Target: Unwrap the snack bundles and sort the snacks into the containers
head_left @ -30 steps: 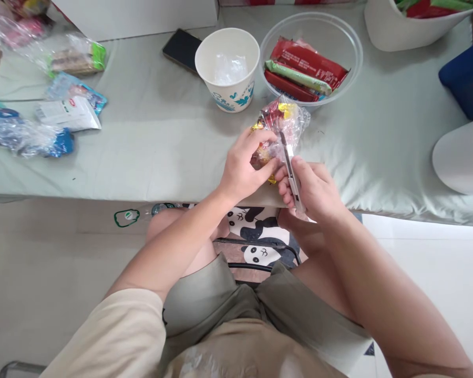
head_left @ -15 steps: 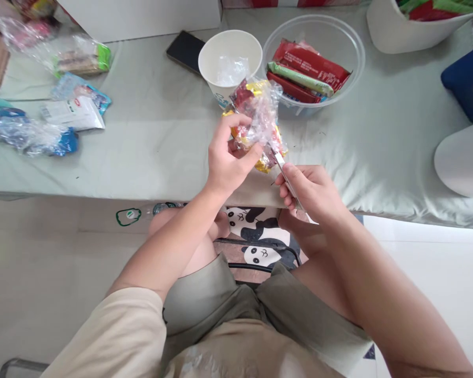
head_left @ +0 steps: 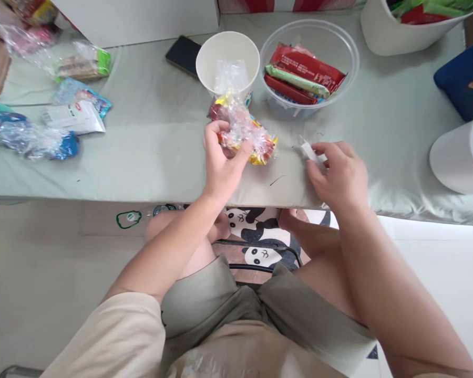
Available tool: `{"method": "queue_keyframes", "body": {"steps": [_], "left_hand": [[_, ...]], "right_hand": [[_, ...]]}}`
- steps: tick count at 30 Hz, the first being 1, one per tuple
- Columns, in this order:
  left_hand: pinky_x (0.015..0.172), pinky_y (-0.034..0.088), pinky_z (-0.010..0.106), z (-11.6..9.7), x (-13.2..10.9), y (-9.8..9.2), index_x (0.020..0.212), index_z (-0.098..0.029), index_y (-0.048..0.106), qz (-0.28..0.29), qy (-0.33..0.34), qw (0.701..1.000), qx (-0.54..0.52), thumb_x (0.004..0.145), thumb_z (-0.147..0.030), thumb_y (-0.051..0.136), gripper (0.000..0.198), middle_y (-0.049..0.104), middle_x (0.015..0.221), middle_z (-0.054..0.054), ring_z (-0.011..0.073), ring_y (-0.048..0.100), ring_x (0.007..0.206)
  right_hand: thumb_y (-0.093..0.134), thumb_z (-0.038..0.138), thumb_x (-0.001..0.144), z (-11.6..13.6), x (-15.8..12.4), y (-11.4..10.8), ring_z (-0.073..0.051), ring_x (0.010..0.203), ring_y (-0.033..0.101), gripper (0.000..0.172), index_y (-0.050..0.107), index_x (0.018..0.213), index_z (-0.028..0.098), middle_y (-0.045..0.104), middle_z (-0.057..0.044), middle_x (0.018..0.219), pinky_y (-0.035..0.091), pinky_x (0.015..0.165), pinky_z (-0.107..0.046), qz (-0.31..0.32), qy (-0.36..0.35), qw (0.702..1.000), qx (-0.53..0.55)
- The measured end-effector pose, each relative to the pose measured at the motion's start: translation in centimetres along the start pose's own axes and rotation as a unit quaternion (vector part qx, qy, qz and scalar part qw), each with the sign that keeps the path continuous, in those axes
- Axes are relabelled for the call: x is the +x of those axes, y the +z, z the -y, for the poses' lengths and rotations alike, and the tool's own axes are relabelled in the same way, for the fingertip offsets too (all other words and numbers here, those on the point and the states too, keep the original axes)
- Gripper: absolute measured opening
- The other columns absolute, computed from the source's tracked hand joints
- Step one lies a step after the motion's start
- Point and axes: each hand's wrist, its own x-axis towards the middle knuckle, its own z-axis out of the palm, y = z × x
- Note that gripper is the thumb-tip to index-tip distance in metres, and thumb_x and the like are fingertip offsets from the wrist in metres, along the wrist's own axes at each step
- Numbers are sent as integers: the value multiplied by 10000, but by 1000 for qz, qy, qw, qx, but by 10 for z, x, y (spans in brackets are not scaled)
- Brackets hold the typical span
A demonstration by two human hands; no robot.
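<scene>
My left hand (head_left: 224, 157) pinches a bundle of shiny candy wrappers (head_left: 240, 131), clear plastic with red and yellow parts, just above the table edge. To its right, my right hand (head_left: 339, 170) holds a slim white and silver tool (head_left: 310, 152), possibly a small knife, low at the cloth; the fingers hide much of it. Right behind the bundle stands a white paper cup (head_left: 228, 47) with a piece of clear plastic (head_left: 230, 77) inside. Beside the cup is a clear plastic bowl (head_left: 352, 63) containing red and green snack packets (head_left: 303, 68).
A black phone (head_left: 183, 55) lies behind the cup. Packaged snacks (head_left: 76, 116) and a blue plastic-wrapped item (head_left: 31, 136) are at left. White tubs (head_left: 453, 157) and a dark blue case (head_left: 463, 79) stand at right. A grey-green cloth (head_left: 153, 157) covers the table.
My right hand has drawn the tool away from the bundle, to the right and down toward the cloth. The bundle in my left hand has tilted and shifted slightly left.
</scene>
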Motion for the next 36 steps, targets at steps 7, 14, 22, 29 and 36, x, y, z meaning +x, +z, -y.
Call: {"method": "queue_keyframes", "body": {"steps": [7, 14, 22, 29, 36], "left_hand": [[966, 606, 407, -41, -50, 16, 1480, -375, 327, 55, -58, 993, -85, 987, -465, 627, 584, 449, 1431, 134, 280, 572, 1318], [1232, 363, 602, -41, -27, -21, 1448, -322, 430, 41, 51, 995, 74, 864, -511, 757, 695, 316, 1595, 146, 400, 309, 1528], [921, 587, 343, -20, 6, -25, 1323, -244, 548, 79, 44, 993, 71, 878, -263, 700, 471, 690, 1242, 77, 199, 687, 1047], [629, 511, 256, -20, 31, -48, 792, -223, 652, -32, -89, 995, 29, 817, -104, 624, 125, 679, 729, -26, 113, 583, 626], [470, 375, 243, -9, 32, -99, 705, -212, 613, -46, -215, 975, 26, 747, -27, 601, 190, 577, 601, -43, 93, 473, 481]], "right_hand": [[568, 139, 829, -5, 1, -4, -348, 1083, 649, 365, 720, 1142, 248, 711, -151, 1179, 470, 940, -551, -128, -6, 989, -73], [541, 338, 873, 23, -14, 10, -352, 1212, 618, 493, 567, 1347, 204, 615, -175, 1313, 494, 1036, -539, -29, -223, 963, 146], [562, 166, 840, 37, -19, 29, -269, 1012, 685, 310, 624, 1134, 245, 712, -109, 1120, 556, 869, -434, 2, -181, 979, 98], [560, 132, 812, 27, -13, 26, -248, 909, 676, 128, 602, 827, 252, 724, -71, 991, 528, 819, -426, -22, -176, 979, 95], [557, 178, 752, 28, -10, 13, -228, 874, 673, 97, 534, 786, 266, 710, -43, 905, 525, 818, -411, -30, -58, 974, 215]]}}
